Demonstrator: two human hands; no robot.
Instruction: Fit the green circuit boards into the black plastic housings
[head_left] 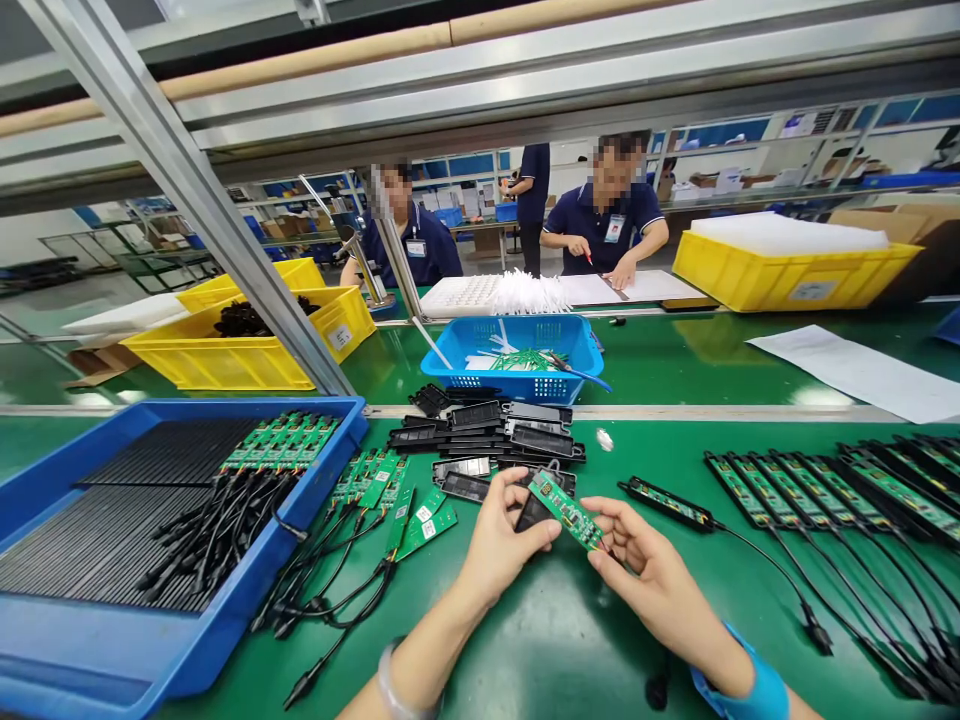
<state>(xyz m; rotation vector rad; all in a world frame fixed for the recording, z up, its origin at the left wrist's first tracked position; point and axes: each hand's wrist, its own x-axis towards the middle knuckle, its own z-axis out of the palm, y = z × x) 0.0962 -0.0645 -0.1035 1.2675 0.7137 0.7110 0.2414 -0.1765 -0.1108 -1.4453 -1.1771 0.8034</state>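
1. Head view shows a green circuit board (564, 510) in front of the person, held above the table (555, 640) between the two hands. It lies slanting over a black case (529, 514), which is partly hidden under it.
2. Left hand (501, 535) is grasping the case, with the thumb near the edge of the board. Right hand (637, 560) is pinching the lower end of the board, where thin wires come out. How firmly each hand presses, I cannot tell.
3. In my judgement, the board is light and stiff, and rather fragile because of the small parts on its face. It is better to take it by the two long edges, and not to pull on the wires. The case seems to be light, hard plastic, perhaps a little slippery; its side walls should give a good hold.
4. Near the left hand lie loose boards (427, 530) with black cables, and beyond the hands is a pile of black cases (487, 435). To the right, just beside the right hand, lies one case with a board inside (667, 502).
5. About writing: some loose boards carry a white sticker (425, 514), and a yellow box (795, 262) has a paper label (816, 290). The print is too small to read, and I can make out no brand.
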